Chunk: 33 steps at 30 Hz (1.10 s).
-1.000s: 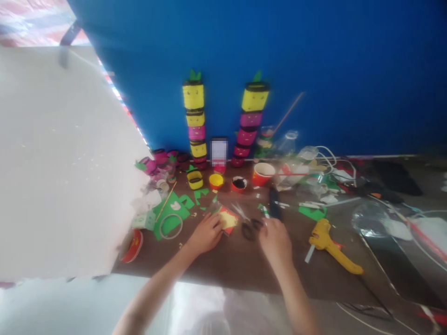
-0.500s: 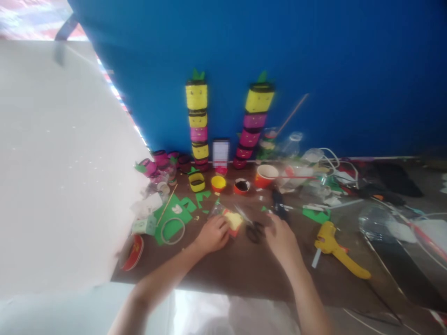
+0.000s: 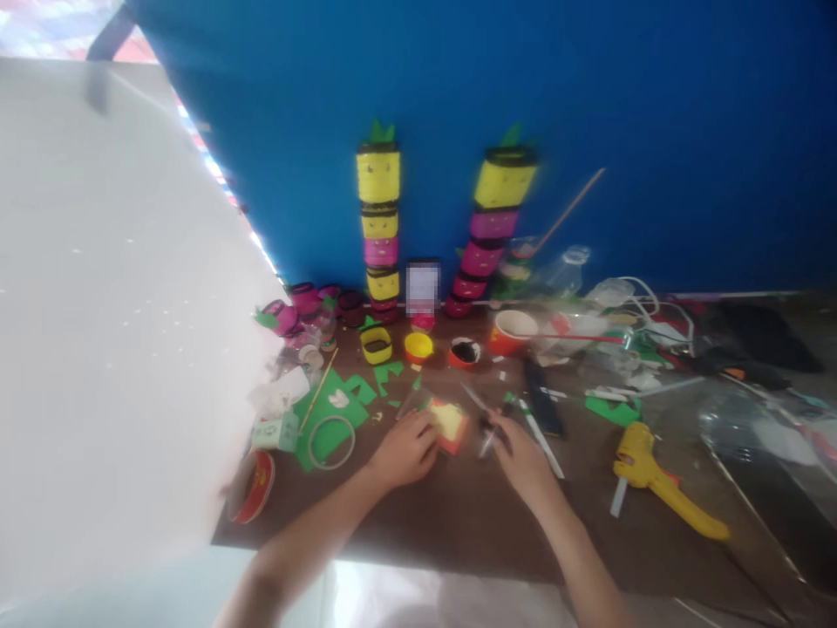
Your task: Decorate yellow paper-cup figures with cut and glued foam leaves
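My left hand (image 3: 406, 449) is closed at the edge of a small yellow and red-orange piece (image 3: 448, 420), which looks like paper or card; its exact kind is blurred. A clear, pointed bit of plastic shows just behind those fingers. Dark-handled scissors (image 3: 476, 399) point away to the upper left, with the fingers of my right hand (image 3: 523, 453) closed at their handles. Beside the right hand lies a white pen-like stick (image 3: 541, 439).
Behind stand a yellow cup (image 3: 418, 348), a red cup with dark contents (image 3: 465, 352) and a paper cup (image 3: 513, 331). Two decorated towers (image 3: 380, 227) (image 3: 492, 227) lean at the blue wall. Green sheets (image 3: 333, 410) and a tape ring (image 3: 331, 442) lie left, a yellow glue gun (image 3: 667, 484) right.
My right hand has closed on the scissors, which lay beside it before. The white stick now shows uncovered. My left hand stays at the yellow piece; the whole view has shifted slightly.
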{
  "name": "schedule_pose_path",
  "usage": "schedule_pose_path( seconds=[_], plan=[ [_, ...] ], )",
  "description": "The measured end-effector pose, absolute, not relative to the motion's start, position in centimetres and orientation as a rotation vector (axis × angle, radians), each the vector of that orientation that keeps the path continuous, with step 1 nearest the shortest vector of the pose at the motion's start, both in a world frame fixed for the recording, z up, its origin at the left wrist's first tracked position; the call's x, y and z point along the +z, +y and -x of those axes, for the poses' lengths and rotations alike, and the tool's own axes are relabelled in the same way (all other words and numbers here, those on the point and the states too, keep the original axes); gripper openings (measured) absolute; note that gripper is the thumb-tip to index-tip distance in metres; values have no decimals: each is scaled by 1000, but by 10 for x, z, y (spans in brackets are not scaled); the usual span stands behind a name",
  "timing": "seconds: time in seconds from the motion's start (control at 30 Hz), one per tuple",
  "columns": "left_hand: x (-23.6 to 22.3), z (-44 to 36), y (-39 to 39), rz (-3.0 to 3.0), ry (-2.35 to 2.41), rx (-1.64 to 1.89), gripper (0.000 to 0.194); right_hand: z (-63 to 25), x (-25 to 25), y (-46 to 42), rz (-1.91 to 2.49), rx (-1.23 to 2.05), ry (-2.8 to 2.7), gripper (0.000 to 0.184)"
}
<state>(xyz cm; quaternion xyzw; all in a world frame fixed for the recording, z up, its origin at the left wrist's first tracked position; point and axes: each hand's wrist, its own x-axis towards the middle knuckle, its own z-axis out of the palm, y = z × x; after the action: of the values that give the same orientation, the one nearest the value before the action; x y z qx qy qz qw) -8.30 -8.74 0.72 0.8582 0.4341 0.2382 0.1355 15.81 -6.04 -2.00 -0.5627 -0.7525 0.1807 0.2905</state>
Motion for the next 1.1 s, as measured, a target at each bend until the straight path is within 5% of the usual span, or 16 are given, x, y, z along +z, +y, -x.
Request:
schedule_pose_path(
  seconds=[0.63,0.97,1.1],
  plan=[
    [-8,87,-84,-2516,1195,690,40,-91,-15,-47,1526,378,-1745,14],
    [-5,88,-86,-2330,1407,1010,61,-112,-9,-62,1111,448,-2061,27],
    [-2,88,-84,-2492,1190,856,46,-119,-10,-65,1048,536,-2158,36]
  ],
)
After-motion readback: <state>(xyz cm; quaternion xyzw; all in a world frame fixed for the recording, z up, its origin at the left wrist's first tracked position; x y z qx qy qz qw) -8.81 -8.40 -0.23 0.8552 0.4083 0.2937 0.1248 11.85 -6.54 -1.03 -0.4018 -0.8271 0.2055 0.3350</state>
